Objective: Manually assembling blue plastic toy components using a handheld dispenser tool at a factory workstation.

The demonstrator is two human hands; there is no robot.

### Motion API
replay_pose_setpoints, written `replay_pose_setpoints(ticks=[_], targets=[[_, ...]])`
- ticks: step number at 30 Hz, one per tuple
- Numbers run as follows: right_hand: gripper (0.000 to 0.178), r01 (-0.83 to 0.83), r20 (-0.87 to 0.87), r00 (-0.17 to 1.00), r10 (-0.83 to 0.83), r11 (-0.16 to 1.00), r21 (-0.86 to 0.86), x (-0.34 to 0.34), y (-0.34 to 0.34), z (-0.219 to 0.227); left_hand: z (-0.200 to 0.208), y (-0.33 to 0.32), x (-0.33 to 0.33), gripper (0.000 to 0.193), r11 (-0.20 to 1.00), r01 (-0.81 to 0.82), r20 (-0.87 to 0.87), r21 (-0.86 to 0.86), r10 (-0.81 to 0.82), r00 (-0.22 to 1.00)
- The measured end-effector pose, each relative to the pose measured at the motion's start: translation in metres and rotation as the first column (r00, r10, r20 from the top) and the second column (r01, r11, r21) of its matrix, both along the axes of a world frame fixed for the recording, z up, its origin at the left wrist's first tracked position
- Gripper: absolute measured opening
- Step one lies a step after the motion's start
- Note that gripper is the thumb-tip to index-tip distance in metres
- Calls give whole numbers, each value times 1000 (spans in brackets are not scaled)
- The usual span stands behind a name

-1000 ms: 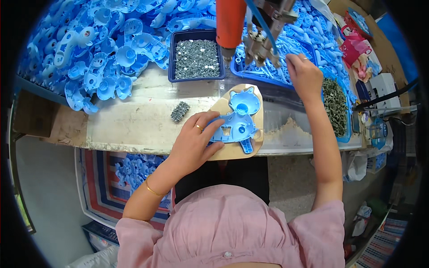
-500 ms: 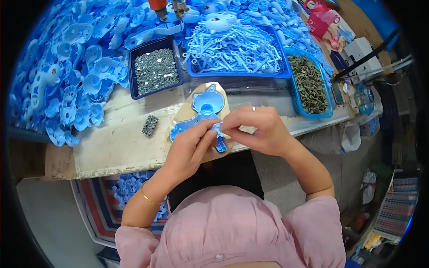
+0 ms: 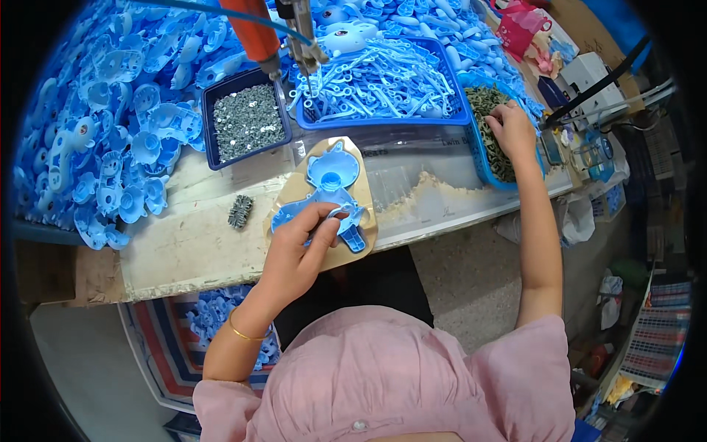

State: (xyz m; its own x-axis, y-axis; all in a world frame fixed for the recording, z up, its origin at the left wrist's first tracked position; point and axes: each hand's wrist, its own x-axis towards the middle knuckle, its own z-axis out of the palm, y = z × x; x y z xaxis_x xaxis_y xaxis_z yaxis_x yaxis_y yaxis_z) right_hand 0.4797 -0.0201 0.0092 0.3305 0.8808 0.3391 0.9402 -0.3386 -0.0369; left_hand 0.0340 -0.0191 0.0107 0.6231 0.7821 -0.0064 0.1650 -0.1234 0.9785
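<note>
A light blue plastic toy shell (image 3: 335,166), shaped like an animal with its hollow side up, lies on a tan board (image 3: 364,188) in front of me. Over its lower part, my left hand (image 3: 298,250) pinches a small blue plastic piece (image 3: 343,211) between thumb and fingers; the piece's far end is partly hidden. Out to the right, my right hand (image 3: 513,131) dips with curled fingers into small olive-brown metal pieces (image 3: 486,102) in a bright blue basket (image 3: 480,163). Whatever its fingertips grip is too small to make out.
An orange power screwdriver (image 3: 254,33) hangs above the bench. A dark blue tray (image 3: 213,158) holds screws, and a blue tray (image 3: 383,124) holds thin ring-ended sticks. Blue shells (image 3: 110,155) heap up at left. A small cluster of metal pieces (image 3: 240,211) sits on the bench.
My right hand has left the toy shell and reached right into the basket of metal pieces. My left hand stays at the shell. The screwdriver appears lower and larger in view.
</note>
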Motion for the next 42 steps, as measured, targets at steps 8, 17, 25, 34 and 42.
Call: replay_pose_setpoints(ticks=[8, 17, 25, 34, 42], targets=[[10, -192, -109, 977, 186, 980, -57, 14, -1, 5, -6, -2, -4, 21, 999, -9, 11, 34, 8, 1000], [17, -312, -6, 948, 319, 922, -230, 10, 7, 15, -2, -2, -5, 20, 1000, 2, -9, 30, -2, 1000], [16, -275, -129, 959, 251, 933, -233, 21, 3, 32, -3, -3, -7, 21, 999, -12, -2, 53, 12, 1000], [14, -352, -860, 451, 238, 933, 73, -62, -9, 60, 7, 6, -7, 21, 999, -29, 0, -28, 29, 1000], [11, -588, -998, -42, 56, 806, 70, -217, -19, 39, -3, 1, -1, 18, 991, 9, 61, -131, -1, 998]])
